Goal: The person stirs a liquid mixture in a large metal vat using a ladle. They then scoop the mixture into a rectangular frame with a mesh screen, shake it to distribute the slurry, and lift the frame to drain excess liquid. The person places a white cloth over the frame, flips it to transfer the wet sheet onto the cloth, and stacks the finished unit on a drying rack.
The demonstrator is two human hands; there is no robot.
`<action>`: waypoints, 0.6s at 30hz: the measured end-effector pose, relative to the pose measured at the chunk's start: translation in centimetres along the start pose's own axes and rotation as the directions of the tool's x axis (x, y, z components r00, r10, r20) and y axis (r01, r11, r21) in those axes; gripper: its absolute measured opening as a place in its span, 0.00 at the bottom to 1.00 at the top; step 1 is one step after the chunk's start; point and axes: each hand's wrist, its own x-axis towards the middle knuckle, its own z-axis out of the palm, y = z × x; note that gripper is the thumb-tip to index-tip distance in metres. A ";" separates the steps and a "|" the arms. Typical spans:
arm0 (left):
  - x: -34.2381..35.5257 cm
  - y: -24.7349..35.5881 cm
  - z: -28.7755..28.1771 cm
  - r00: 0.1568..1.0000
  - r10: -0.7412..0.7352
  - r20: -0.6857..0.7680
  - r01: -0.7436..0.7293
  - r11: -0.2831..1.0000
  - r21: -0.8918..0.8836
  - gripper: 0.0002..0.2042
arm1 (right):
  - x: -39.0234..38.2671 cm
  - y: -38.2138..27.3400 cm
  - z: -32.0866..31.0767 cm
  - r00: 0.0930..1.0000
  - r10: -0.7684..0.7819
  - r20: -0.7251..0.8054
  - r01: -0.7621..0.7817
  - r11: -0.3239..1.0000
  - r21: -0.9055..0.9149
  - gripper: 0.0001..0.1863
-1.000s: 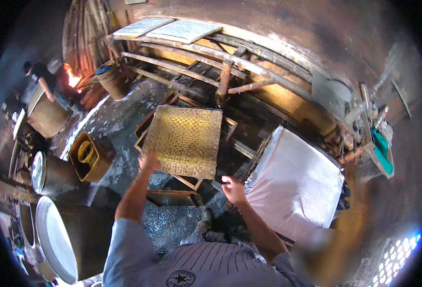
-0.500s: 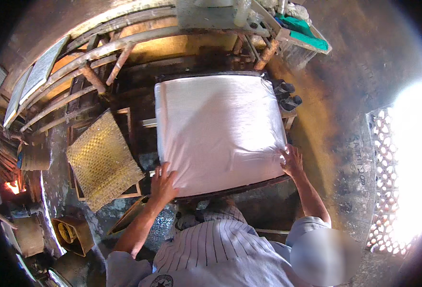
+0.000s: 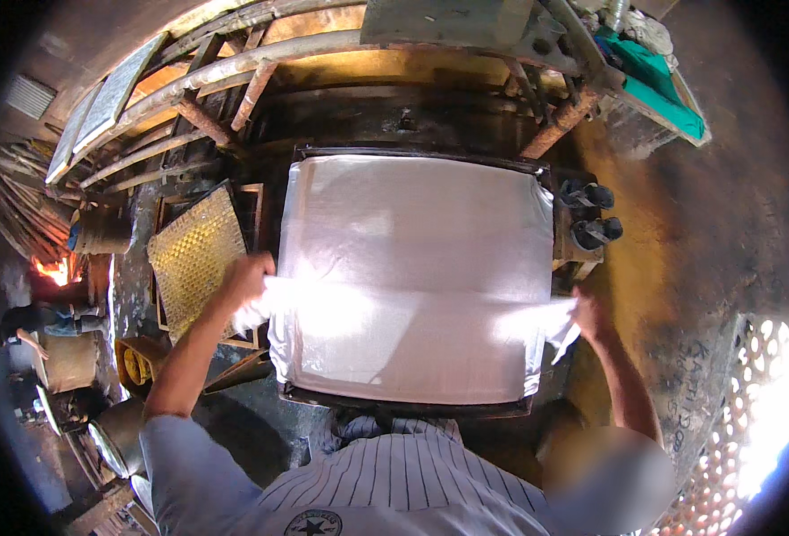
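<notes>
A thin white cloth (image 3: 421,232) is spread over a large rectangular frame or box with a dark rim (image 3: 403,408) in front of my body. My left hand (image 3: 248,279) is closed on the cloth at the left side and holds a bunched edge out past the rim. On the right, my right hand (image 3: 588,316) grips another edge, stretched outward with a loose tip hanging below. A faint raised line runs across the cloth between the hands. What lies under it is hidden.
A yellow woven mat (image 3: 200,255) leans over a wooden frame at left. Dark sandals (image 3: 591,214) rest on a small stand at right. A pole rack (image 3: 260,94) spans the far side; a box holding green cloth (image 3: 658,85) stands far right. A fire (image 3: 55,270) burns at far left.
Both hands have moved outward from the cloth's near part and now pull its edges out sideways. The cloth's near wrinkles have smoothed. The view has shifted, and another person's arm shows at far left.
</notes>
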 end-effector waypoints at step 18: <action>18.7 12.4 -21.1 0.848 -0.192 -0.494 -0.516 -0.088 -0.852 0.34 | 28.9 -9.2 -26.5 0.819 0.412 -0.399 0.518 -0.233 0.823 0.30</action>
